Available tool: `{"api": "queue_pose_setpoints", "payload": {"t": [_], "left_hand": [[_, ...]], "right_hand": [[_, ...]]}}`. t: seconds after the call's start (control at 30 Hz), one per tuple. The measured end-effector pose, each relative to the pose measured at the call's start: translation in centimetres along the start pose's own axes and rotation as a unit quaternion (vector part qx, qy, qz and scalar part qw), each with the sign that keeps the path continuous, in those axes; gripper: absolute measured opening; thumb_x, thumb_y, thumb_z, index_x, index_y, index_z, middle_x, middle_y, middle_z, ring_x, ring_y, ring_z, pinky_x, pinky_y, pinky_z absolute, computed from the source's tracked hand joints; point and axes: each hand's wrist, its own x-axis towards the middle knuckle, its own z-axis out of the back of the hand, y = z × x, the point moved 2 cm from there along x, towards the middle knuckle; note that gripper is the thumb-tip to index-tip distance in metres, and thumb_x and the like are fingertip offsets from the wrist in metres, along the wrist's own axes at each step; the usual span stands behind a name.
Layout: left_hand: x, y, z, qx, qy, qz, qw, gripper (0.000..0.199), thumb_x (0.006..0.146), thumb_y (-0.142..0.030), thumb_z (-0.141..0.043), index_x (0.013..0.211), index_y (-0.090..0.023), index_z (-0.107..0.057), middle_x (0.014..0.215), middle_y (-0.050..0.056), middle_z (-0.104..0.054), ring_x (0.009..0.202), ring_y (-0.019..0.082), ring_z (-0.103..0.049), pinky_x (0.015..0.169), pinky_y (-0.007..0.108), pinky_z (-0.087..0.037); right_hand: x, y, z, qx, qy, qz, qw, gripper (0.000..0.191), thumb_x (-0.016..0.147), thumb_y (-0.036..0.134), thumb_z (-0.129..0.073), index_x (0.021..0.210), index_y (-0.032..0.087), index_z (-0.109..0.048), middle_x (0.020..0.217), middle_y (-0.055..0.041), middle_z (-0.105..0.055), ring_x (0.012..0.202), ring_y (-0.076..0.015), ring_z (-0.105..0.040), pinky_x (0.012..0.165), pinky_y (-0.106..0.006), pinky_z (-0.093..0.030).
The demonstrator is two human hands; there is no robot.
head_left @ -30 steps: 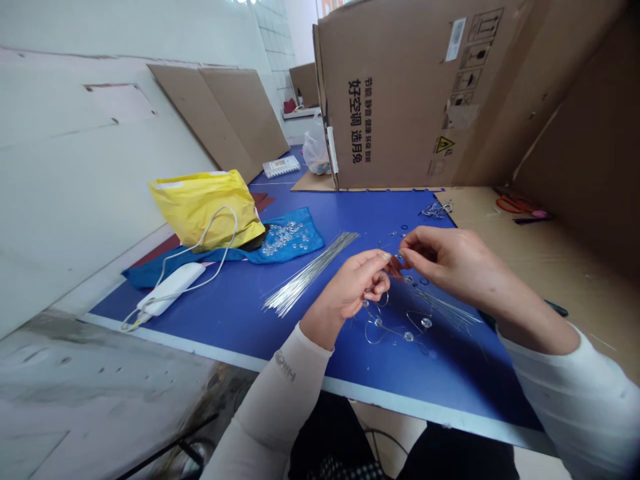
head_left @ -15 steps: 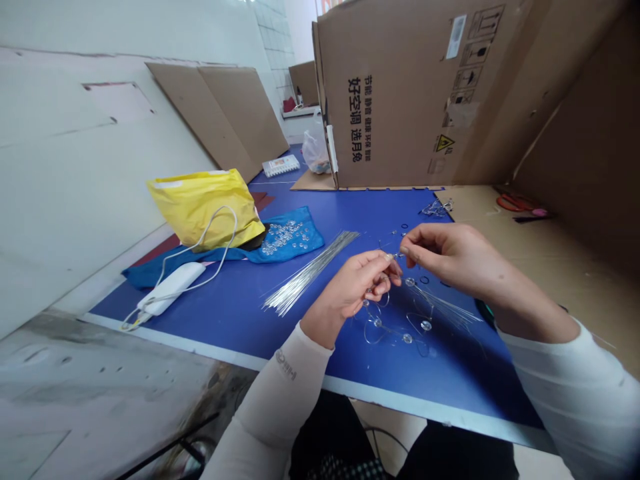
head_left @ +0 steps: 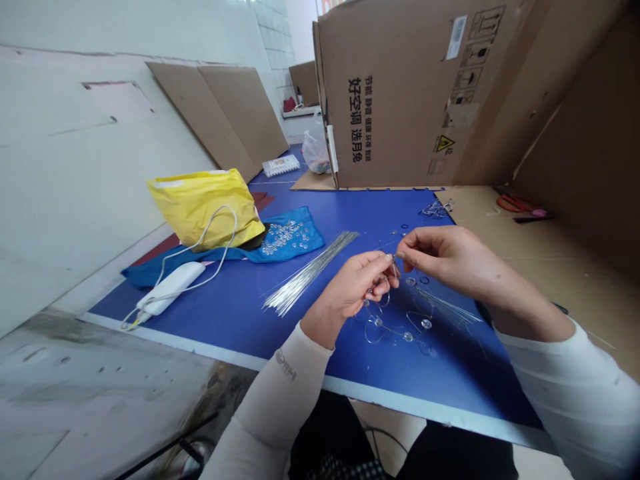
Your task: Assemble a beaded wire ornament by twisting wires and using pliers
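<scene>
Over the blue table, my left hand (head_left: pixel 367 279) pinches thin wire between thumb and forefinger. My right hand (head_left: pixel 445 257) meets it there, its thumb and forefinger closed on the wire at the same spot. From my left hand hangs a looped wire strand with clear round beads (head_left: pixel 427 324), spread over the tabletop below. A small bundle of fine wires (head_left: pixel 450 308) lies under my right wrist. To the left of my hands rests a larger bundle of straight silvery wires (head_left: pixel 311 273). The exact bit between the fingertips is too small to make out.
Loose clear beads (head_left: pixel 287 237) lie on a blue cloth (head_left: pixel 313 230) beside a yellow bag (head_left: pixel 207 210). A white power strip (head_left: pixel 173 290) with its cord sits at left. Behind stands a big cardboard box (head_left: pixel 400 100); red-handled scissors (head_left: pixel 517 203) lie on cardboard at right.
My right hand has shifted slightly left, bringing its fingertips closer to my left thumb. My left hand and the beaded strand have hardly moved.
</scene>
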Motion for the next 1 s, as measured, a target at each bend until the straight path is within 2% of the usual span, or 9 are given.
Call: {"api": "queue_pose_setpoints", "payload": {"t": [0.2,0.47,0.6,0.7,0.87,1.0], "left_hand": [[-0.05,-0.13,0.0,0.006,-0.013,0.004,1.0,0.031,0.102,-0.024,-0.049,0.074,-0.014,-0.058,0.061,0.0,-0.059,0.039,0.001,-0.037,0.04,0.017,-0.021],[-0.21,-0.31,-0.14,-0.007,-0.004,0.006,1.0,0.026,0.101,-0.025,-0.051,0.078,-0.015,-0.056,0.063,0.0,-0.059,0.04,0.001,-0.037,0.04,0.016,-0.019],[-0.15,-0.23,-0.15,0.002,-0.004,0.01,1.0,0.025,0.1,-0.027,-0.053,0.079,-0.016,-0.056,0.064,0.0,-0.059,0.04,0.001,-0.038,0.04,0.017,-0.02],[-0.07,-0.15,-0.11,0.01,-0.001,0.013,1.0,0.025,0.1,-0.028,-0.054,0.078,-0.016,-0.056,0.064,0.0,-0.059,0.041,0.001,-0.04,0.04,0.017,-0.02],[-0.06,0.0,0.04,0.0,0.011,-0.004,1.0,0.026,0.1,-0.031,-0.055,0.078,-0.016,-0.056,0.065,0.0,-0.06,0.041,0.002,-0.039,0.039,0.017,-0.02],[-0.02,0.14,0.14,0.009,0.014,-0.006,1.0,0.027,0.099,-0.033,-0.056,0.079,-0.015,-0.057,0.067,0.001,-0.061,0.043,0.002,-0.041,0.039,0.017,-0.02]], "right_hand": [[0.0,0.16,0.33,-0.027,-0.03,-0.012,0.999,0.027,0.088,0.043,-0.061,0.072,0.022,-0.068,0.061,0.0004,-0.067,0.053,-0.0117,-0.052,0.052,-0.026,-0.038],[0.05,0.25,0.27,-0.107,-0.076,0.021,0.991,0.019,0.089,0.035,-0.057,0.078,0.024,-0.067,0.07,-0.0018,-0.074,0.063,-0.0164,-0.064,0.061,-0.03,-0.044],[0.08,0.55,0.33,-0.139,-0.086,0.022,0.986,0.017,0.088,0.031,-0.057,0.078,0.024,-0.067,0.071,-0.0027,-0.075,0.061,-0.0167,-0.063,0.058,-0.029,-0.042],[0.01,0.61,0.21,-0.157,-0.081,0.022,0.984,0.017,0.089,0.03,-0.056,0.079,0.023,-0.068,0.07,-0.0027,-0.074,0.059,-0.0161,-0.061,0.057,-0.029,-0.04],[-0.15,0.52,-0.15,-0.17,-0.038,0.041,0.984,0.018,0.091,0.028,-0.055,0.084,0.022,-0.07,0.072,-0.002,-0.074,0.061,-0.0149,-0.062,0.059,-0.027,-0.041],[-0.15,0.54,-0.03,-0.16,-0.031,0.044,0.986,0.02,0.091,0.03,-0.055,0.079,0.023,-0.069,0.066,-0.0007,-0.071,0.056,-0.014,-0.058,0.056,-0.027,-0.039]]}}
